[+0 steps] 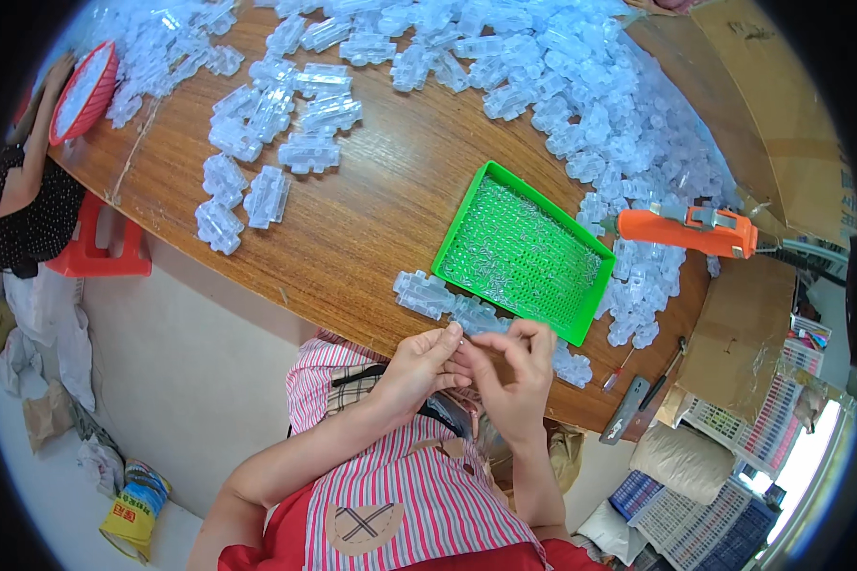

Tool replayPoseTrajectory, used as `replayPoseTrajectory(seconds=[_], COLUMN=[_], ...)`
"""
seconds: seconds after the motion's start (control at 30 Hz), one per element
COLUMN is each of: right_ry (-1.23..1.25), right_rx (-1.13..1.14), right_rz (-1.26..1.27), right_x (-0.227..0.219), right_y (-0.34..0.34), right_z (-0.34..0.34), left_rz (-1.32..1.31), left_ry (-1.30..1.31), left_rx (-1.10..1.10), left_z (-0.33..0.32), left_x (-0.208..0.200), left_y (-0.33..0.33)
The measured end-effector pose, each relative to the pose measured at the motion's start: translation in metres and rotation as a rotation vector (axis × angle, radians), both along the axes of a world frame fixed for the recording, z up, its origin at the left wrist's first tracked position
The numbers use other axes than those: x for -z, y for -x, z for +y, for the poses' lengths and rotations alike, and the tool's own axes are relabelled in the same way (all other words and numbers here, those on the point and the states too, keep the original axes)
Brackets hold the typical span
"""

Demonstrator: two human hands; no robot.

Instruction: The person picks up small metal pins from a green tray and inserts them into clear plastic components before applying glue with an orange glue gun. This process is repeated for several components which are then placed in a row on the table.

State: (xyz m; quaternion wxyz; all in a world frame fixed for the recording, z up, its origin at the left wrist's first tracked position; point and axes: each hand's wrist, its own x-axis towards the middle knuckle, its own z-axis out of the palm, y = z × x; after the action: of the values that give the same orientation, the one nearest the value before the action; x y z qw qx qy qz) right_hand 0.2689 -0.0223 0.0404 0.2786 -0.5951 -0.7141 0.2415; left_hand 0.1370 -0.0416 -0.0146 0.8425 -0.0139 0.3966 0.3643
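Wooden table (371, 228), green tray (524, 252), hands pinching clear part (462, 335)

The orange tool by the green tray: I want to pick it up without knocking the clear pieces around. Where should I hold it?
Probably around the middle of the orange tool's long body, coming down from above with the right hand. It lies flat and lengthwise on the clear plastic pieces beside the green tray, with its top side free.

One head-worn fisheye view — steeply downward, close over the wooden table (371, 219) edge and lap.

Hands (476, 366) beside green tray (467, 214)
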Motion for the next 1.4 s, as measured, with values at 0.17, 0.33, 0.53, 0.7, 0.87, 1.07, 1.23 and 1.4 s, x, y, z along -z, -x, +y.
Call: replayPoseTrajectory(seconds=[0.17,0.33,0.53,0.7,0.87,1.07,1.23,1.4], right_ry=[-0.097,-0.095,-0.088,-0.14,-0.18,-0.163,0.079,0.239], right_rx=[-0.004,-0.043,-0.016,-0.05,-0.073,-0.047,0.115,-0.458], right_rz=[-0.108,-0.08,-0.027,-0.101,-0.149,-0.144,0.236,1.431], right_x=[0.002,0.008,0.04,0.052,0.053,0.044,-0.012,-0.13], right_y=[0.002,0.006,0.008,0.011,0.013,0.014,0.007,0.023], right_z=[-0.005,-0.001,0.017,0.021,0.024,0.022,0.016,0.009], left_rz=[0.086,0.186,0.22,0.233,0.237,0.22,0.086,-0.007], left_ry=[-0.167,-0.194,0.01,0.006,-0.021,-0.026,0.018,-0.016], left_rx=[-0.031,0.012,0.039,0.017,0.003,0.006,-0.004,-0.051], left_z=[0.003,0.003,-0.001,0.002,0.003,0.002,0.01,0.014], left_x=[-0.01,-0.007,0.001,0.005,0.011,0.009,-0.015,-0.019], left_y=[-0.002,0.004,0.015,0.015,0.016,0.017,0.026,0.036])
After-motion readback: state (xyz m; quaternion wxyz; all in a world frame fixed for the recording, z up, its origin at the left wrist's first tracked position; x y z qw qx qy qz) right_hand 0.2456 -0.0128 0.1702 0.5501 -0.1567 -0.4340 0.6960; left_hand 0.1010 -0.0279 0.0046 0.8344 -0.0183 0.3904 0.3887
